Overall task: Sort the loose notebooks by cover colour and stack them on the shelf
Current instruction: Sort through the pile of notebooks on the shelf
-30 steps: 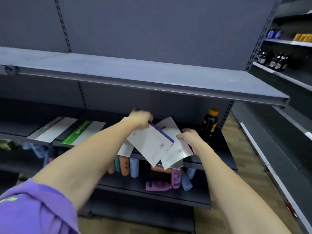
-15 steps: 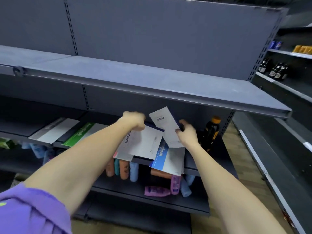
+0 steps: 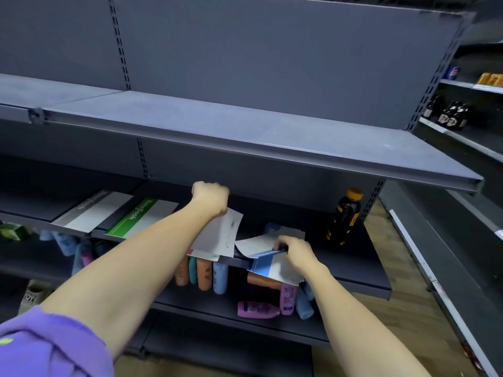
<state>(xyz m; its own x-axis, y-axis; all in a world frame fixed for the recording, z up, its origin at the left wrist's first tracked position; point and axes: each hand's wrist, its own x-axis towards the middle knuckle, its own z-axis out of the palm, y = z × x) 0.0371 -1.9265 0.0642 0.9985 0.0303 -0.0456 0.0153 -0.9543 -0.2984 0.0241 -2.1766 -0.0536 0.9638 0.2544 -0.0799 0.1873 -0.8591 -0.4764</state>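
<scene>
- Your left hand (image 3: 211,198) is curling closed over the far edge of a white-backed paper notebook (image 3: 217,235), which is lying on the dark metal middle shelf (image 3: 351,265).
- Your right hand (image 3: 295,253) is pinching a blue-and-white notebook (image 3: 268,266) that is overhanging the shelf's front lip, on top of other loose white sheets.
- A grey-striped notebook (image 3: 92,212) and a green-striped notebook (image 3: 141,217) are lying side by side further left.
- A dark bottle with an orange cap (image 3: 344,217) is standing to the right.

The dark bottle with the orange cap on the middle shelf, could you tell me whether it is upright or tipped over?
Upright. The dark bottle stands on its base on the middle shelf, orange cap uppermost.
</scene>
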